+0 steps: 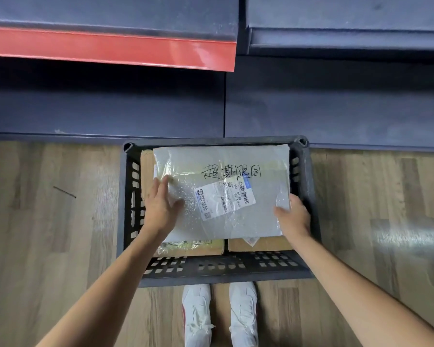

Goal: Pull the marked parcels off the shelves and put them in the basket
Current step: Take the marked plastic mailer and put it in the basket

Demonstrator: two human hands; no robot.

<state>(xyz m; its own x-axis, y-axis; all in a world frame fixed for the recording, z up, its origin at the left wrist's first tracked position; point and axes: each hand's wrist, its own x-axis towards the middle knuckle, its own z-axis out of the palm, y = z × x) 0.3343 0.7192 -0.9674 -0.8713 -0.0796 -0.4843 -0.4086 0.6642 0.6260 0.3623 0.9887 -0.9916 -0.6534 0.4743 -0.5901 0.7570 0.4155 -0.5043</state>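
Two hands seat marked parcel [226, 191] atop boxes in basket [303, 176]: left hand [161, 209] flat, pressing w/ straight fingers; right hand [292, 216] grips near-right corner to steady.

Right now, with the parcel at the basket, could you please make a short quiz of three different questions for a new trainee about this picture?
1. True or false: the white bubble-wrap parcel with handwriting lies on top of cardboard boxes inside the black basket.
2. Multiple choice: where does the basket stand? A) on a shelf B) on the wooden floor, in front of the shelves C) on a cart
3. Fill in: the left hand lies flat on the parcel, while the right hand grips its near ____ corner.

Key: 1 true; 2 B; 3 right.
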